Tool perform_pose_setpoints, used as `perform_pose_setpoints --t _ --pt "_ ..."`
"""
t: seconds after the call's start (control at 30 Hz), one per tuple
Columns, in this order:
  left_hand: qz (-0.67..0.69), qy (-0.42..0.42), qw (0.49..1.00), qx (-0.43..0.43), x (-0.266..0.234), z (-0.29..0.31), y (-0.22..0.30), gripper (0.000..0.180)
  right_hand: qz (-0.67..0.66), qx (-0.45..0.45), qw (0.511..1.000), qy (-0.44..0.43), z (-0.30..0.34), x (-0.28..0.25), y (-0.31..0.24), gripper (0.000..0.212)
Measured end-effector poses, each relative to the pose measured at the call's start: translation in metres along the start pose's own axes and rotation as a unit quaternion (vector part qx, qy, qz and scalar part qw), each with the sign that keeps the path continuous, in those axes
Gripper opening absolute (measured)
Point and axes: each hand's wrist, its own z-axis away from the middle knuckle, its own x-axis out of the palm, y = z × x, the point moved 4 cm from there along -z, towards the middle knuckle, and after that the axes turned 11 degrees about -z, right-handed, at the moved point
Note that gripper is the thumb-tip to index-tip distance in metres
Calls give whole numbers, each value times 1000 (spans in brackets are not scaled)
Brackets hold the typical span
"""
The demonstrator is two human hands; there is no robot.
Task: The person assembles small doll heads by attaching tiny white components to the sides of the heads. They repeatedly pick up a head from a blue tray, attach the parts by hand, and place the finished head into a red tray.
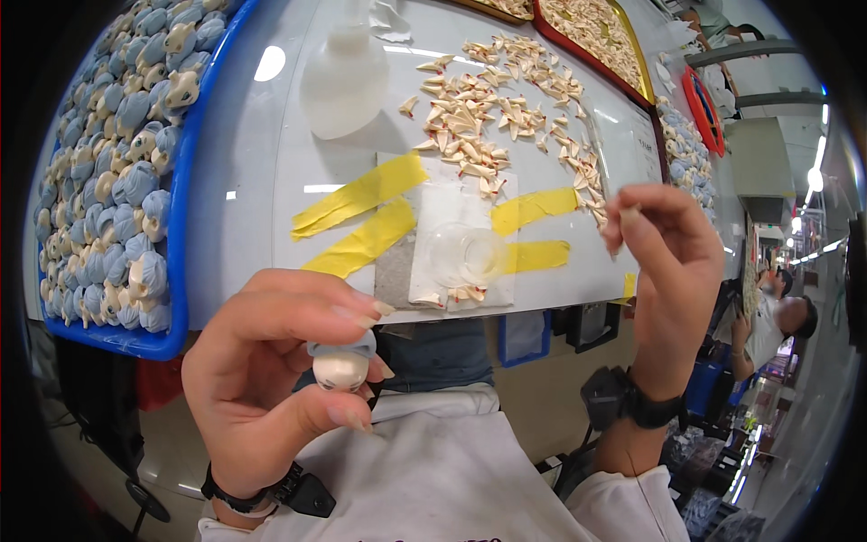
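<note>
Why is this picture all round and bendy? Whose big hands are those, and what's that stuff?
There's no robot here: the hands belong to a person. A camera on that person's head looks down, and its very wide lens bends straight edges. That's why everything curves.

The left hand pinches a little figure head, cream with a blue top. The right hand is raised, fingertips together; I can't tell whether it holds anything.

On the white table lie many small pointed cream pieces, strips of yellow tape, a round clear dish and a cloudy see-through bottle. The blue tray on the left holds lots of similar blue-and-cream heads.
</note>
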Motion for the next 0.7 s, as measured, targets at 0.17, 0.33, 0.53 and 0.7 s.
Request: perform_pose_setpoints --t 0.17,0.33,0.53,0.7 --pt "34 -21 999 31 -6 1 6 40 148 -66 984 69 -20 -14 -1 23" --pt "17 3 1000 21 -10 2 4 40 397 66 914 56 -27 -69 19 20" --pt "-2 -25 999 20 3 -1 6 41 413 1 911 17 -31 -74 34 11" --pt "-49 18 999 -4 9 1 6 48 469 -101 877 19 -23 -68 27 10"
